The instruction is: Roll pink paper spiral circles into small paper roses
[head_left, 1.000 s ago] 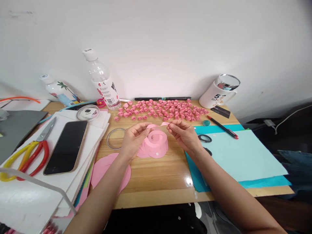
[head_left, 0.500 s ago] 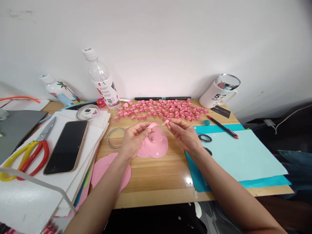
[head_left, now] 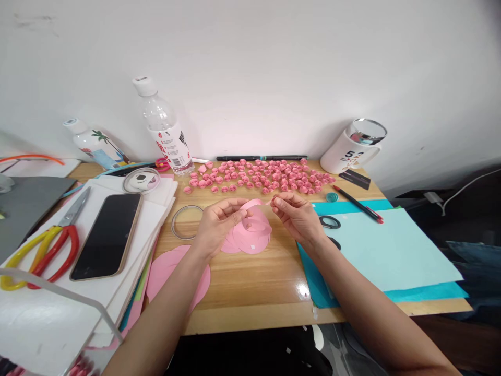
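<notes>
Between my two hands stretches a curled pink paper strip [head_left: 256, 202]. My left hand [head_left: 222, 222] pinches it between thumb and fingers, and part of it loops downward. Its other end is pinched in the fingertips of my right hand [head_left: 295, 216], which mostly cover it. Below the hands, a pile of pink paper circles [head_left: 250, 244] lies on the wooden table [head_left: 250, 292]. More pink paper discs [head_left: 168, 271] lie partly under my left forearm. Behind the hands, many small rolled pink paper roses [head_left: 274, 175] are spread toward the wall.
To the left are a tape ring [head_left: 177, 223], a phone [head_left: 107, 237], red-yellow scissors [head_left: 58, 245] and a plastic bottle [head_left: 162, 125]. To the right are a white mug [head_left: 344, 149], a pen [head_left: 358, 203], light blue paper [head_left: 391, 250] and black scissor handles [head_left: 331, 222].
The pink strip's loop has shifted slightly to the right and hangs in a wider curl below my hands. Both hands have moved slightly right, still pinching.
</notes>
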### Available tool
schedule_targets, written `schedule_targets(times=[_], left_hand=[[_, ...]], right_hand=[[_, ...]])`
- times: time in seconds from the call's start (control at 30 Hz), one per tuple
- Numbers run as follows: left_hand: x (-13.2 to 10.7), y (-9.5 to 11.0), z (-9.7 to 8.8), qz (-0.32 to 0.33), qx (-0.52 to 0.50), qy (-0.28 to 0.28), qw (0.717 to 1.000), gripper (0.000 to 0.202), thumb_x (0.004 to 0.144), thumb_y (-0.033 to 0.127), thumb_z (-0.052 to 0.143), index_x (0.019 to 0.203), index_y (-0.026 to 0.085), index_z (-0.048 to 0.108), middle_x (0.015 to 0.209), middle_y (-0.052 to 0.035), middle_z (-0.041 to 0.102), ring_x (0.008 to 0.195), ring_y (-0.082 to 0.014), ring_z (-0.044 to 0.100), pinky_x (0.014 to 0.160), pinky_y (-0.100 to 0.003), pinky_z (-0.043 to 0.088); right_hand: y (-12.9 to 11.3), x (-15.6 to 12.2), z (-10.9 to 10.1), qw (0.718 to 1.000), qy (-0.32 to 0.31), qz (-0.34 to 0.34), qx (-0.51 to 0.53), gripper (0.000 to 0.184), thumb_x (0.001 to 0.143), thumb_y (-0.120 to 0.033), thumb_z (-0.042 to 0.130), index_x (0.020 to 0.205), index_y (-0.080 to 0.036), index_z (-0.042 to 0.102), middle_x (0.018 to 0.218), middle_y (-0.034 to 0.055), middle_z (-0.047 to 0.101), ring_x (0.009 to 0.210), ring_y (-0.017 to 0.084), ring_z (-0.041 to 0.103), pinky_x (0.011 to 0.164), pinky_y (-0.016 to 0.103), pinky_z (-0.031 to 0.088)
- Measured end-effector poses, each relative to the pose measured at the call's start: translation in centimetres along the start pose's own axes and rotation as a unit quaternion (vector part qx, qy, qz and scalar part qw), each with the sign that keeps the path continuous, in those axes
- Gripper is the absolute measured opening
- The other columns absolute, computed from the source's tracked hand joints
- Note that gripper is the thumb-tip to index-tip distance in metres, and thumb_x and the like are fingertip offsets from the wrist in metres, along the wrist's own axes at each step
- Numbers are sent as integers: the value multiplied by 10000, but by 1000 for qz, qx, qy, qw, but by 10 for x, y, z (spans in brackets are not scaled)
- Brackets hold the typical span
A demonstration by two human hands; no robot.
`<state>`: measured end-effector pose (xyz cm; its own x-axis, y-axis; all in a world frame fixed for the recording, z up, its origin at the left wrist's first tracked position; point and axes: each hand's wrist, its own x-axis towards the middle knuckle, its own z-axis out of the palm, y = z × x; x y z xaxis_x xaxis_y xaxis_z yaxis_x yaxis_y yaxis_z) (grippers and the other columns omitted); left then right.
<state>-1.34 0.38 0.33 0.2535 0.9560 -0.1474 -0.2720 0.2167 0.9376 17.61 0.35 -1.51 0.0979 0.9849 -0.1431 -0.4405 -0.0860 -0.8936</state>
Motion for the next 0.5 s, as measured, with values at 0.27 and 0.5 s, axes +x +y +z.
schedule_targets(times=[0.27, 0.5], left_hand=[[1, 2, -2, 4, -16, -24, 1000, 295, 660, 189, 745, 946, 163, 679, 786, -33, 705, 646, -115, 636, 663, -255, 510], [-1, 8, -2, -38, -53, -109, 992, 411, 625, 92, 748, 1012, 178, 639, 754, -10, 680, 695, -117, 624, 692, -251, 482]], right_hand=[[-3, -1, 4, 1000, -8, 10, 14, 183, 614, -258, 792, 785, -236, 730, 797, -16, 708, 697, 94, 624, 782, 244, 525], [-3, -1, 3, 1000, -14, 8, 21, 162, 608, -216, 793, 752, -234, 721, 775, -23, 715, 653, 75, 620, 678, 190, 525]])
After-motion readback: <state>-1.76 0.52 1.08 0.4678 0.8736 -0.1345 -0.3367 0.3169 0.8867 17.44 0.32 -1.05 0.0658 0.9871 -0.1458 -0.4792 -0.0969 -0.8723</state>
